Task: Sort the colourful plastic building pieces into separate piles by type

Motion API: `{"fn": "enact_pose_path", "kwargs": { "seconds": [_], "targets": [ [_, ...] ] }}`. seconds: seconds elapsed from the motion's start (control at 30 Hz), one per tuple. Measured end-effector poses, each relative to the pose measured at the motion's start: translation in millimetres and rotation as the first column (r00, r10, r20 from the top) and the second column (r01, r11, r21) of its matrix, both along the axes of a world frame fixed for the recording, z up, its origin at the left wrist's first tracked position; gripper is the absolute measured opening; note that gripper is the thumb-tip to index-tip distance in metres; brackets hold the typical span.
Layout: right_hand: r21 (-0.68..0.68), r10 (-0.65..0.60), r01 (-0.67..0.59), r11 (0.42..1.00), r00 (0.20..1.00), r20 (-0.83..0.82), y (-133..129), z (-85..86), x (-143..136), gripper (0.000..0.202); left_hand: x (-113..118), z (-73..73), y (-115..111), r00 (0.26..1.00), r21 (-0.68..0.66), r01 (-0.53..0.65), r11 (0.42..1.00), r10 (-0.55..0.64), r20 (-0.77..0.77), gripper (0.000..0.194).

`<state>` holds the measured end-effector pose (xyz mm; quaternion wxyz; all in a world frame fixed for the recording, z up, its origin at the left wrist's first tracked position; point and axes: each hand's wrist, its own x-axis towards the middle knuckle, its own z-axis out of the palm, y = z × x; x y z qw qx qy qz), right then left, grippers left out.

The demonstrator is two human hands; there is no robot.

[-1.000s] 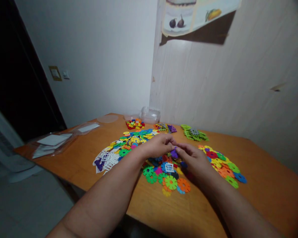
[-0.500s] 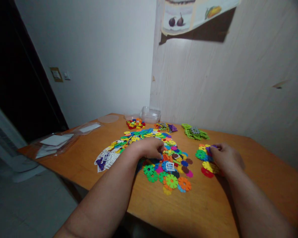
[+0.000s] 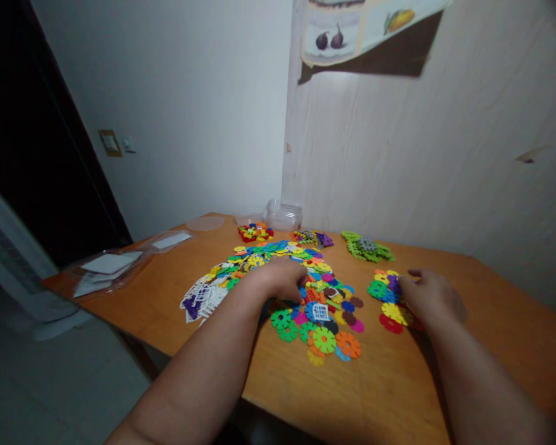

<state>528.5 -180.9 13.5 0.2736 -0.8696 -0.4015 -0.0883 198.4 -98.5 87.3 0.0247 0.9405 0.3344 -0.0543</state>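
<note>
My left hand point(image 3: 287, 279) reaches into a wide heap of colourful plastic pieces point(image 3: 324, 339), mostly notched flower-shaped discs. Its fingers curl downward among the pieces, and whatever they pinch is hidden. On the right, my right hand point(image 3: 432, 300) is beside a smaller group of notched discs point(image 3: 391, 313) in green, blue, yellow, red and purple. The thumb and forefinger stand slightly apart there with nothing visible between them. A purple disc point(image 3: 393, 282) lies on this group near the fingertips.
Behind the heap are small piles of red and yellow pieces point(image 3: 256, 232), grey and purple pieces point(image 3: 312, 238), and lime-green pieces point(image 3: 368, 248). A clear plastic container point(image 3: 283, 216) stands against the wall. Plastic bags with white cards point(image 3: 112, 262) lie at the table's left.
My right hand has let go of the purple disc at the smaller group and drawn slightly right. My left hand stays at the heap. The view has shifted a little.
</note>
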Motion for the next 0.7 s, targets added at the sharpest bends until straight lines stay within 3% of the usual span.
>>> {"fn": "enact_pose_path", "kwargs": {
  "seconds": [0.1, 0.37, 0.53, 0.7],
  "targets": [
    [-0.008, -0.021, 0.021, 1.000, 1.000, 0.009, -0.8, 9.4, -16.7, 0.055, 0.2, -2.6, 1.5, 1.000, -0.002, 0.005, 1.000, -0.005, 0.000, 0.032],
    [0.105, 0.194, -0.204, 0.973, 0.976, 0.098, -0.6, 17.2, -60.0, 0.044, 0.9, -2.0, 0.1, 0.994, -0.036, 0.005, 0.999, -0.002, 0.105, 0.014],
    [0.138, 0.277, -0.287, 0.948, 0.957, 0.090, -4.0, 21.5, -81.9, 0.040, 1.5, 0.5, 1.0, 0.980, 0.003, -0.056, 0.998, 0.054, 0.194, 0.019],
    [0.252, 0.461, -0.450, 0.857, 0.887, 0.017, -6.2, 18.3, -102.8, 0.038, 3.2, -1.2, 4.2, 0.923, 0.006, -0.064, 0.998, 0.057, 0.381, 0.021]
  ]
}}
